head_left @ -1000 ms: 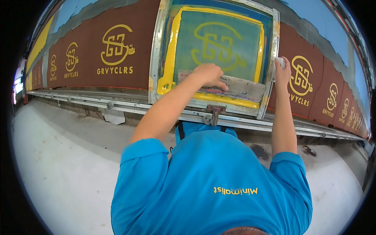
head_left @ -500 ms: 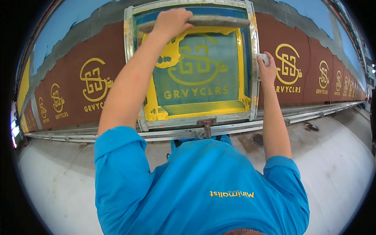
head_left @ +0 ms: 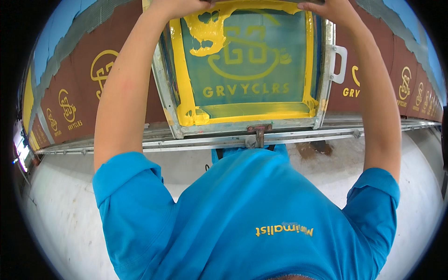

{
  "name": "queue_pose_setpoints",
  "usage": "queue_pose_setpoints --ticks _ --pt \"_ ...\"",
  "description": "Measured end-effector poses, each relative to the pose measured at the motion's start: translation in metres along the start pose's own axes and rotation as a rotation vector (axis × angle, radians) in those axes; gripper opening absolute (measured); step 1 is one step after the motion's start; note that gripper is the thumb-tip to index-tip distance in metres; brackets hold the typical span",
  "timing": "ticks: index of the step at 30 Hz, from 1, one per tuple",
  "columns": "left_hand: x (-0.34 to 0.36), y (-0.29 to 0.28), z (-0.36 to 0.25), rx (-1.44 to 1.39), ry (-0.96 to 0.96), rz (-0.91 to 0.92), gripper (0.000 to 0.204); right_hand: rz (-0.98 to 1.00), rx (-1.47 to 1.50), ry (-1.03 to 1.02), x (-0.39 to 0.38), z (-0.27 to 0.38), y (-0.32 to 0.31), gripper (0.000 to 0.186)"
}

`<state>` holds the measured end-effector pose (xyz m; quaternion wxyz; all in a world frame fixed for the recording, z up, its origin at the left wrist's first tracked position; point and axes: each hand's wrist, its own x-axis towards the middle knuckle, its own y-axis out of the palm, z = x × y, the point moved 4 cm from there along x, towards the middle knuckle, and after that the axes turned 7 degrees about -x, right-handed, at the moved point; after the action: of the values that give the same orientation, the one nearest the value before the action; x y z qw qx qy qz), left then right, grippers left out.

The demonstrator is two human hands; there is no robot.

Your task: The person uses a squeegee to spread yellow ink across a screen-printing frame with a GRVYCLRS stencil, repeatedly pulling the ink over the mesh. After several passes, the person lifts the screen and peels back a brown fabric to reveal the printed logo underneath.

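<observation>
A silkscreen frame (head_left: pixel 329 88) of pale metal stands in front of me, its mesh (head_left: pixel 254 86) marked with a round emblem and lettering. Thick yellow ink (head_left: pixel 207 35) lies along the mesh borders and in a ragged patch at upper left. At the far end, my left hand (head_left: pixel 179 7) is closed around the squeegee, which is nearly all cut off by the picture's top edge. My right hand (head_left: pixel 333 10) is at the squeegee's right end, thumb pointing inward; its other fingers are largely out of view. A white handle (head_left: pixel 340 64) on the frame's right side is free.
Brown fabric (head_left: pixel 133 42) with repeated yellow prints spreads along the long table on both sides. A metal rail (head_left: pixel 196 143) runs along the near edge, with a rusty bracket (head_left: pixel 259 133) at the frame's middle. Pale floor (head_left: pixel 65 200) lies below.
My right hand has left the white side handle and moved up to the squeegee's right end. My left hand stays on the squeegee. The frame sits higher in view, with its far end cut off.
</observation>
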<state>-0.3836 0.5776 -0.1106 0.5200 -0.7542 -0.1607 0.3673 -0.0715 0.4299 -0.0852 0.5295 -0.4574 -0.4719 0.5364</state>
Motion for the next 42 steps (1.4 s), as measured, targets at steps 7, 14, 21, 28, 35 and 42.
queue_pose_setpoints --ticks 7,14,21,28,35,42 --pt "0.011 0.014 0.005 0.005 0.058 -0.048 0.060 0.129 -0.227 0.066 0.019 0.014 0.036 0.042" --pt "0.012 0.016 0.007 -0.009 0.042 0.003 0.062 0.165 -0.193 0.098 0.024 0.017 0.044 0.040" --pt "0.011 0.005 0.004 0.031 0.038 -0.033 0.061 0.146 -0.212 0.104 0.027 0.019 0.030 0.042" --pt "-0.012 -0.004 -0.003 -0.093 0.055 -0.047 0.046 -0.241 0.518 0.363 -0.030 -0.027 0.025 0.066" --pt "-0.022 -0.007 -0.035 -0.122 0.201 -0.120 0.036 -0.038 0.346 0.958 -0.186 -0.059 0.078 0.063" --pt "-0.048 0.016 -0.054 -0.292 0.155 -0.221 0.033 -0.340 0.612 0.936 -0.206 -0.037 0.077 0.035"
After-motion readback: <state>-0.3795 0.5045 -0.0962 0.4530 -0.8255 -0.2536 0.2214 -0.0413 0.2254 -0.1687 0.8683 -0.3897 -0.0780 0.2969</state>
